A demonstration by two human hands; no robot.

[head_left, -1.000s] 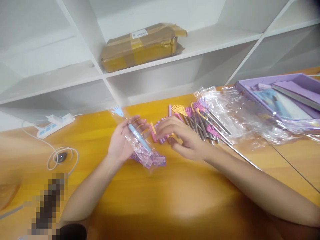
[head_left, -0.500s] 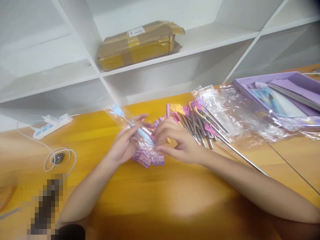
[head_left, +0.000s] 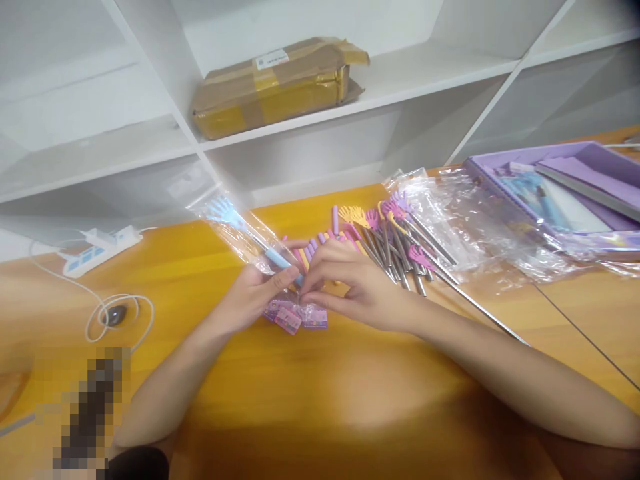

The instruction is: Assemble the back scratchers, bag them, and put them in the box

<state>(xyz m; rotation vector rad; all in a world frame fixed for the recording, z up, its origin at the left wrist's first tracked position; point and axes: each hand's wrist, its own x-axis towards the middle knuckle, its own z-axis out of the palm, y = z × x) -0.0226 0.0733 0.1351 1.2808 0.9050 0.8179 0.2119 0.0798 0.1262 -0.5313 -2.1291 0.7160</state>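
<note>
A light-blue hand-shaped back scratcher (head_left: 226,212) with a metal rod lies slanted inside a clear plastic bag (head_left: 196,189). My left hand (head_left: 250,297) is closed around its blue handle through the film, thumb on top. Fingers bent in a pinch, my right hand (head_left: 353,283) is at the handle's lower end; the fingertips and whatever they grip there are partly hidden. Just below both hands rest small pink and purple cards (head_left: 289,320) with clear film. Behind my right hand is a pile of back scratchers (head_left: 393,230) in yellow, pink and purple.
Loose clear bags (head_left: 450,227) lie right of the pile, against a purple box (head_left: 483,180) holding flat items. A power strip (head_left: 103,252) and a cable with a dark mouse-like object (head_left: 116,315) are at left. Behind, white shelving (head_left: 400,83) holds a taped carton (head_left: 273,87).
My left hand has shifted its hold lower along the handle. The bagged back scratcher reaches slightly farther up and left, with more bag showing beyond its head. My right hand is nearly where it was.
</note>
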